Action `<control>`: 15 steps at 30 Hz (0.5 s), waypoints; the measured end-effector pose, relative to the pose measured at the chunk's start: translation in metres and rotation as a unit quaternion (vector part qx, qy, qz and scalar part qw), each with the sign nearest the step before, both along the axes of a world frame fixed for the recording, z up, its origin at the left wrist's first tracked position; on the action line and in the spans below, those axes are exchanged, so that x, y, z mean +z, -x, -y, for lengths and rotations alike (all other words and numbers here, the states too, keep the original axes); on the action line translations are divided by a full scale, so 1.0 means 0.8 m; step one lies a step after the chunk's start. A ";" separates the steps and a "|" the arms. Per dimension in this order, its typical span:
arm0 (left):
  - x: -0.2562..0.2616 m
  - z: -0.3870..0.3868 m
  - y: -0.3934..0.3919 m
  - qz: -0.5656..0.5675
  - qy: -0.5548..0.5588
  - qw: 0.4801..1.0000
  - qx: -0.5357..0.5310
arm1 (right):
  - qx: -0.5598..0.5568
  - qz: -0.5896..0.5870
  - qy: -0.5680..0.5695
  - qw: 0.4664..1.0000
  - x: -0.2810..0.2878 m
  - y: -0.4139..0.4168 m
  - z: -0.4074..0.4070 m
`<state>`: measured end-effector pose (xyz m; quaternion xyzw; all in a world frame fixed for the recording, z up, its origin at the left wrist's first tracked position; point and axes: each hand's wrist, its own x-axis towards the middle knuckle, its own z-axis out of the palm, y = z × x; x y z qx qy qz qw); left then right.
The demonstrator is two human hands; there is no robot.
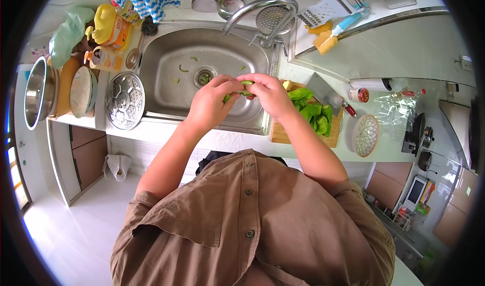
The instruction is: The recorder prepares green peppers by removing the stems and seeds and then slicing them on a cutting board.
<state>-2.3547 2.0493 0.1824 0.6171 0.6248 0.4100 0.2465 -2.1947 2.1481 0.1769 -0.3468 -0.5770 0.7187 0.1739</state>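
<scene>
Over the right half of a stainless steel sink (163, 81), my left hand (214, 100) and my right hand (271, 94) meet. Between their fingertips is a green pepper (247, 83), mostly covered by the fingers, so its full shape is hidden. A bit of green also pokes out below my left thumb. Green scraps (183, 69) lie on the sink floor and in the drain strainer (205, 76). Beside my right wrist, several green peppers (312, 113) rest on a wooden cutting board (282, 134), with a cleaver (322, 91) at its far right corner.
A curved faucet (265, 1) arches over the sink's back. Left of the basin are a perforated steel steamer plate (125, 101), stacked bowls (81, 92) and soap bottles (108, 59). To the right stand a patterned bowl (366, 135) and a red-lidded jar (359, 95).
</scene>
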 end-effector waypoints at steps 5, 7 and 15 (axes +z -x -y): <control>0.003 0.003 0.007 -0.026 0.064 0.998 0.010 | -0.041 0.024 0.033 0.998 0.000 0.017 0.001; 0.002 0.002 0.009 -0.026 0.084 0.996 0.010 | -0.037 0.051 0.005 0.998 -0.005 0.023 0.004; -0.011 0.001 0.023 -0.019 0.104 0.993 -0.057 | -0.027 0.071 -0.044 0.996 -0.022 0.027 0.014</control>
